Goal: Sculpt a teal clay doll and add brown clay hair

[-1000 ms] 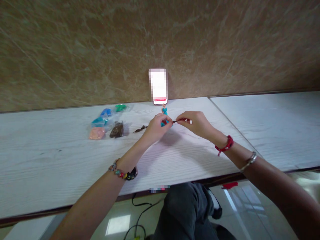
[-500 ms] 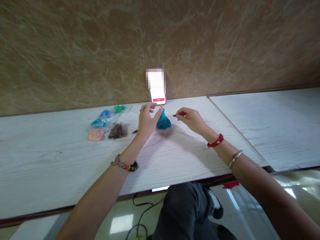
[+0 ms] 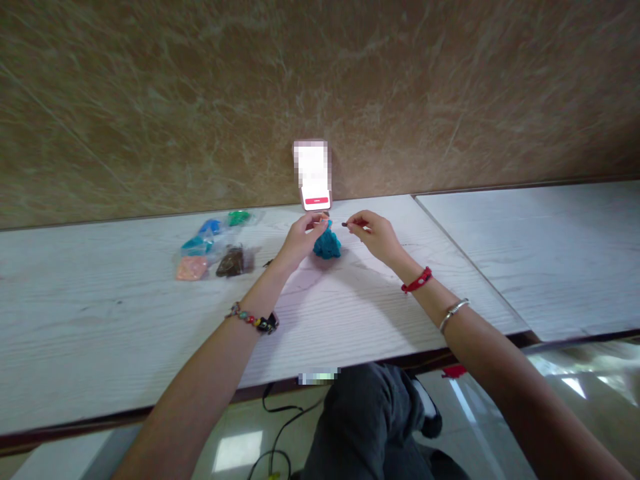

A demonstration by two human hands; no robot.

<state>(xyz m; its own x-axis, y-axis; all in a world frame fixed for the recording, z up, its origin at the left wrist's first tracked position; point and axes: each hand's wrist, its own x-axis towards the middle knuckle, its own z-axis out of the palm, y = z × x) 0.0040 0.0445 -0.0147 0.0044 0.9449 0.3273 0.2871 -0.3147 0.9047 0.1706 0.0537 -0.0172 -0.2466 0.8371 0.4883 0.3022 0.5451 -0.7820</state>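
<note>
A teal clay figure [image 3: 327,245] with a wide, ruffled skirt stands on the white table, narrowing to a small skin-toned top with a dark bit on it. My left hand [image 3: 301,239] is closed around that narrow upper part, its thumb and fingertips pinching there. Just right of the figure, my right hand [image 3: 374,233] pinches a tiny dark brown piece of clay [image 3: 345,225] between thumb and finger, apart from the figure. Another small dark scrap [image 3: 268,263] lies on the table beside my left wrist, partly hidden by it.
Left of my hands lie bags of clay: peach [image 3: 191,268], brown [image 3: 231,261], teal [image 3: 197,245], blue [image 3: 210,227] and green [image 3: 239,218]. A lit phone [image 3: 314,175] leans against the marbled wall behind the figure. A seam [image 3: 470,263] crosses the tabletop at right.
My right hand has come slightly left, bringing the brown piece nearer the figure. My left fingers have closed in around the figure's top, and its skirt shows a different side.
</note>
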